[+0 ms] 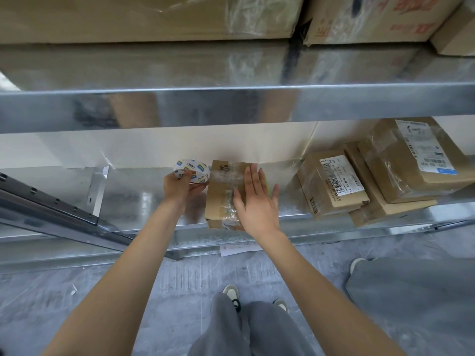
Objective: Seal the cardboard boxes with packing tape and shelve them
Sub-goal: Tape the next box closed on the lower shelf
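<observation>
I see the small brown cardboard box [226,194] on the lower galvanised metal shelf [144,199], its long axis running away from me, clear tape along that line. My right hand [257,199] lies flat on its top, fingers straight. My left hand [180,186], just left of it, grips the white printed tape roll [191,170]. The stack of labelled parcels [372,176] crowds the right; leftward looks freer.

even, soft light, dull glare on the metal shelf [231,104], wide-angle bending at edges, slight blur up top.
</observation>
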The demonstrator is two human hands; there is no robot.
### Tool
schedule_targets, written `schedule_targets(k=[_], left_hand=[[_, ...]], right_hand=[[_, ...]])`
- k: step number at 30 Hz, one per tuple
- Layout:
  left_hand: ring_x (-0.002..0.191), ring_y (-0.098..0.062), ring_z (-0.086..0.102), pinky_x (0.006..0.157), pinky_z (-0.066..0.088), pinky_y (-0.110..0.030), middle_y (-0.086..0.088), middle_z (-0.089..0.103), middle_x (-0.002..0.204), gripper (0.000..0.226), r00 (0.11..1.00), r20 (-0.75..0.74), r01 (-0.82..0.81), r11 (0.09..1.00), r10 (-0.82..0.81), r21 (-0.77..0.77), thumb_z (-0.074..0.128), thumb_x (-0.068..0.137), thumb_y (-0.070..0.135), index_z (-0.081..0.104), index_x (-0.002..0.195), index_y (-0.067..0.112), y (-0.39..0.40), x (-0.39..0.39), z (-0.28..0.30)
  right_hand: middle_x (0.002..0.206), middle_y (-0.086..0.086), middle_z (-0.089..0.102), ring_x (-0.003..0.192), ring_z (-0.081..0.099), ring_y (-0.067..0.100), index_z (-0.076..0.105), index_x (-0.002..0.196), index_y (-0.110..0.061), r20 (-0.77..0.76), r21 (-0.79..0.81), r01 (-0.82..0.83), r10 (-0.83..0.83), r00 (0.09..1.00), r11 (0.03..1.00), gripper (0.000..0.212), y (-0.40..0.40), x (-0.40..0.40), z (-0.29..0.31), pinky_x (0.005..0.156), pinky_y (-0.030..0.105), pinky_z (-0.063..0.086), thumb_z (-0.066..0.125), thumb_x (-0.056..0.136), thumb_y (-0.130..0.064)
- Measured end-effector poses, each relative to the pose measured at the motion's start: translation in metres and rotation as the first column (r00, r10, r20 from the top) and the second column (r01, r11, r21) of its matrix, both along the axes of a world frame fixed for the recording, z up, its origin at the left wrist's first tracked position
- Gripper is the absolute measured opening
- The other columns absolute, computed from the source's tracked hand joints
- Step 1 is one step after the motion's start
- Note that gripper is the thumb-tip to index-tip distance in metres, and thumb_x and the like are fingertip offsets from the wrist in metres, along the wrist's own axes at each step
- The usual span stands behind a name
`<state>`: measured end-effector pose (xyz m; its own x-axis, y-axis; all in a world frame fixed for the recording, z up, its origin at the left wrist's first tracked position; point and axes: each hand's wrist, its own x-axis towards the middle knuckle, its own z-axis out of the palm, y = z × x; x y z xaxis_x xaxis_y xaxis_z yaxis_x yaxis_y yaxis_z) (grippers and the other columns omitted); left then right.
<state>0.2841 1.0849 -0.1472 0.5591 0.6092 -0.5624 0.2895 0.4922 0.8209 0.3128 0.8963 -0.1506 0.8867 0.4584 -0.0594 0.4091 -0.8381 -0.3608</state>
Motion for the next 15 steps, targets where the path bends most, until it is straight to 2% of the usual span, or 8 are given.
schedule_targets(k=[4, 8, 11, 13, 15], left_hand=[[0.068, -0.022, 0.066, 0.048, 0.058, -0.027, -0.016, 0.065, 0.087, 0.029, 0.998, -0.039, -0.064, 0.982, 0.057, -0.176, 0.057, 0.096, 0.006, 0.054, 0.123, -0.005, -0.008, -0.001, -0.006], [0.062, -0.018, 0.064, 0.043, 0.054, -0.021, -0.016, 0.066, 0.092, 0.032, 0.994, -0.07, -0.086, 0.991, 0.079, -0.103, 0.056, 0.097, 0.007, 0.055, 0.126, -0.005, -0.018, 0.0, -0.008], [0.064, -0.017, 0.062, 0.04, 0.051, -0.02, -0.024, 0.065, 0.113, 0.034, 0.994, -0.085, -0.07, 0.997, 0.067, -0.038, 0.057, 0.097, 0.008, 0.054, 0.127, -0.006, -0.02, -0.001, -0.01], [0.059, -0.015, 0.062, 0.037, 0.049, -0.019, -0.023, 0.065, 0.109, 0.034, 0.994, -0.087, -0.071, 0.997, 0.068, -0.038, 0.056, 0.097, 0.008, 0.053, 0.128, -0.007, -0.02, -0.003, -0.009], [0.057, -0.014, 0.061, 0.037, 0.049, -0.018, -0.018, 0.063, 0.101, 0.034, 0.994, -0.09, -0.058, 0.998, 0.055, -0.034, 0.054, 0.098, 0.007, 0.052, 0.129, -0.009, -0.021, -0.004, -0.008]], right_hand=[[0.164, -0.004, 0.0, 0.15, -0.004, 0.012, 0.007, 0.156, -0.018, 0.016, 0.001, -0.007, 0.007, 1.0, 1.0, 0.078, 0.001, -0.001, 0.001, 0.118, 0.05, -0.008, 0.002, 0.089, -0.056], [0.164, 0.001, -0.001, 0.15, -0.006, 0.016, 0.005, 0.156, -0.013, 0.03, -0.099, -0.005, 0.008, 1.0, 0.995, 0.079, 0.003, 0.0, 0.006, 0.116, 0.057, -0.011, 0.012, 0.095, -0.063], [0.163, 0.01, -0.008, 0.15, -0.011, 0.02, -0.002, 0.154, -0.004, -0.027, -0.178, 0.03, -0.035, 0.999, 0.984, 0.11, 0.02, -0.005, 0.016, 0.112, 0.057, -0.017, 0.023, 0.082, -0.083], [0.162, 0.015, -0.01, 0.149, -0.014, 0.022, -0.005, 0.152, 0.001, -0.045, -0.148, 0.072, -0.08, 0.996, 0.986, 0.117, 0.033, -0.007, 0.017, 0.114, 0.057, -0.014, 0.032, 0.08, -0.083], [0.162, 0.016, -0.01, 0.149, -0.014, 0.023, -0.004, 0.152, 0.002, -0.031, -0.095, 0.098, -0.101, 0.994, 0.991, 0.113, 0.038, -0.009, 0.013, 0.116, 0.056, -0.01, 0.033, 0.083, -0.079]])
